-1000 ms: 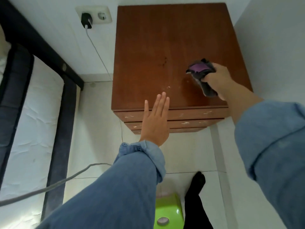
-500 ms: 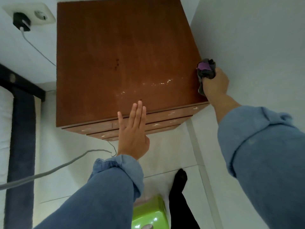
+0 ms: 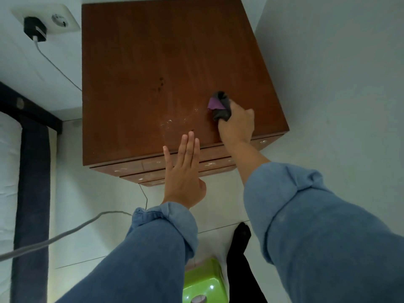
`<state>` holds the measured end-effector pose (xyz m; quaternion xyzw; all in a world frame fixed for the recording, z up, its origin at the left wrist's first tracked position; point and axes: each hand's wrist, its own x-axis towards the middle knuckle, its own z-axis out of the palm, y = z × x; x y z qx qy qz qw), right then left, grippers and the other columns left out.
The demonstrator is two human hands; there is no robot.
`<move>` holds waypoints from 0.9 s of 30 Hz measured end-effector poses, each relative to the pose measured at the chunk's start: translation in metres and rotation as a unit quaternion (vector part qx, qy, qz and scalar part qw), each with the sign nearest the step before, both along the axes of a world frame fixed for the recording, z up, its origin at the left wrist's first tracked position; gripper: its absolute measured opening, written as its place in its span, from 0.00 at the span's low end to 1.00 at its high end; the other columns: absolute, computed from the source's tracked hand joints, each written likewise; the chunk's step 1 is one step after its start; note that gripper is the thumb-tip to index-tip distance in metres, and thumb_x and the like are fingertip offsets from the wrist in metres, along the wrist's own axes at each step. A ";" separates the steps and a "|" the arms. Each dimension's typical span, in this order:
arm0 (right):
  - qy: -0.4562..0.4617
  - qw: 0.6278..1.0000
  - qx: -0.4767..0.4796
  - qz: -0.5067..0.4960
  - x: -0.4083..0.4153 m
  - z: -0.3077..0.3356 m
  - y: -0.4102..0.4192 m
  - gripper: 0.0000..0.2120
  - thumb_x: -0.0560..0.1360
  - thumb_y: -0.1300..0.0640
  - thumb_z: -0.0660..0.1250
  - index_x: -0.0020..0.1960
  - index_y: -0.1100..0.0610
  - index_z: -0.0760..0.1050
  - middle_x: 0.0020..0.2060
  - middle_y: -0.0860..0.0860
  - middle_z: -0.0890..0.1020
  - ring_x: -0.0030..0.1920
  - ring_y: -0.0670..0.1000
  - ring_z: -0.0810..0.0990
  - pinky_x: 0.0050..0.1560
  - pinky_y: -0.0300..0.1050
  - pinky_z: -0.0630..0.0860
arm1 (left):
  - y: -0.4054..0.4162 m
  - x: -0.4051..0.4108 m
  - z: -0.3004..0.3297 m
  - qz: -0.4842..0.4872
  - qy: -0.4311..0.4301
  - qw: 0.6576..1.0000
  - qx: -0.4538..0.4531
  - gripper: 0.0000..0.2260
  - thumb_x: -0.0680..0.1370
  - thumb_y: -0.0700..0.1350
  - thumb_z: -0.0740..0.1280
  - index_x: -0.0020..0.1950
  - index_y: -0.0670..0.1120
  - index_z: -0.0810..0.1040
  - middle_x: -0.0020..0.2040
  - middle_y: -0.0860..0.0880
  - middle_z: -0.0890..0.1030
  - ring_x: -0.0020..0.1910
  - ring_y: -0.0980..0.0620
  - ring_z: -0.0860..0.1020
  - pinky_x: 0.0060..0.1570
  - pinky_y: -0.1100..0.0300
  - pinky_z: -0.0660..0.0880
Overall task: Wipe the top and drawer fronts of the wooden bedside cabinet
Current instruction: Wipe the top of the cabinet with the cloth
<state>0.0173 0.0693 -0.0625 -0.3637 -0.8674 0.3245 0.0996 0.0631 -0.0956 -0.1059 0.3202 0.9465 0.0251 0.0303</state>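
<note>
A home bedroom: wooden bedside cabinet (image 3: pixel 175 73) ahead of the hands, mattress edge (image 3: pixel 8 171) far left, wall socket (image 3: pixel 56 18) with charger (image 3: pixel 35 29).

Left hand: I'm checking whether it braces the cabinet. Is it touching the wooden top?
Cannot tell. In the head view the flat, open left hand overlaps the cabinet top's front edge, but from above neither contact nor gap shows.

Wall socket (image 3: pixel 55 19), white, double, upper left; black charger plug (image 3: pixel 35 29) seated in its left outlet. Thin white cable (image 3: pixel 57 67) running down from the plug. Thicker grey cable (image 3: pixel 54 237) across the pale tiled floor (image 3: pixel 91 215). Bed frame (image 3: pixel 32 193), dark, left edge; white mattress (image 3: pixel 7 193) beside it. Lime-green plastic item (image 3: pixel 203 281), bottom centre.
</note>
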 end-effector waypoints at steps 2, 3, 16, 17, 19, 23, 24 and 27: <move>-0.004 1.000 0.002 0.009 0.002 0.000 0.001 0.20 0.73 0.58 0.65 0.64 0.47 0.73 0.49 0.55 0.77 0.45 0.50 0.66 0.48 0.39 0.70 | -0.005 0.001 0.001 0.006 0.004 1.000 0.010 0.43 0.67 0.46 0.63 0.78 0.40 0.46 0.79 0.44 0.44 0.78 0.47 0.43 0.73 0.37 0.40; -0.007 1.000 0.005 0.016 0.002 0.001 0.002 0.20 0.73 0.58 0.64 0.64 0.48 0.74 0.49 0.55 0.78 0.47 0.51 0.67 0.48 0.40 0.70 | -0.010 0.001 0.003 0.018 0.009 1.000 0.016 0.42 0.68 0.46 0.63 0.78 0.40 0.47 0.79 0.44 0.45 0.78 0.47 0.43 0.73 0.37 0.41; -0.005 0.998 0.044 -0.036 -0.005 0.000 -0.020 0.14 0.77 0.54 0.61 0.62 0.50 0.73 0.52 0.54 0.81 0.53 0.58 0.70 0.46 0.47 0.67 | -0.137 -0.041 0.015 0.427 -0.046 0.865 0.260 0.47 0.72 0.48 0.73 0.78 0.41 0.42 0.79 0.42 0.47 0.78 0.45 0.48 0.75 0.48 0.45; -0.005 0.998 0.047 -0.043 -0.006 0.000 -0.025 0.13 0.77 0.55 0.60 0.62 0.51 0.73 0.53 0.55 0.81 0.53 0.59 0.71 0.48 0.48 0.68 | -0.143 -0.044 0.015 0.434 -0.081 0.841 0.314 0.43 0.72 0.46 0.73 0.78 0.42 0.48 0.78 0.44 0.55 0.76 0.47 0.55 0.75 0.55 0.51; -0.004 0.998 0.054 -0.041 -0.008 0.001 -0.040 0.13 0.77 0.56 0.60 0.61 0.52 0.73 0.54 0.55 0.81 0.53 0.59 0.71 0.49 0.48 0.67 | -0.148 -0.050 0.015 0.418 -0.124 0.812 0.388 0.27 0.72 0.40 0.73 0.67 0.48 0.66 0.61 0.53 0.75 0.58 0.59 0.74 0.62 0.71 0.67; 0.009 0.998 0.063 0.016 -0.016 -0.002 -0.097 0.17 0.76 0.58 0.61 0.65 0.52 0.71 0.53 0.52 0.81 0.52 0.56 0.69 0.43 0.42 0.62 | -0.158 -0.052 0.009 0.421 -0.147 0.772 0.453 0.24 0.71 0.32 0.67 0.64 0.51 0.72 0.50 0.59 0.78 0.48 0.61 0.77 0.47 0.79 0.67; 0.015 0.997 0.066 0.032 -0.018 -0.003 -0.114 0.18 0.76 0.58 0.61 0.65 0.52 0.71 0.53 0.51 0.82 0.51 0.55 0.69 0.43 0.41 0.62 | -0.161 -0.053 0.006 0.413 -0.156 0.769 0.463 0.25 0.71 0.32 0.67 0.66 0.50 0.72 0.53 0.57 0.79 0.51 0.60 0.78 0.51 0.76 0.69; 0.030 0.996 0.057 0.069 -0.020 -0.006 -0.166 0.16 0.75 0.58 0.62 0.63 0.52 0.73 0.51 0.50 0.82 0.46 0.51 0.65 0.42 0.38 0.61 | -0.172 -0.055 0.002 0.401 -0.188 0.745 0.499 0.26 0.73 0.30 0.65 0.69 0.46 0.72 0.55 0.55 0.79 0.55 0.59 0.78 0.54 0.75 0.70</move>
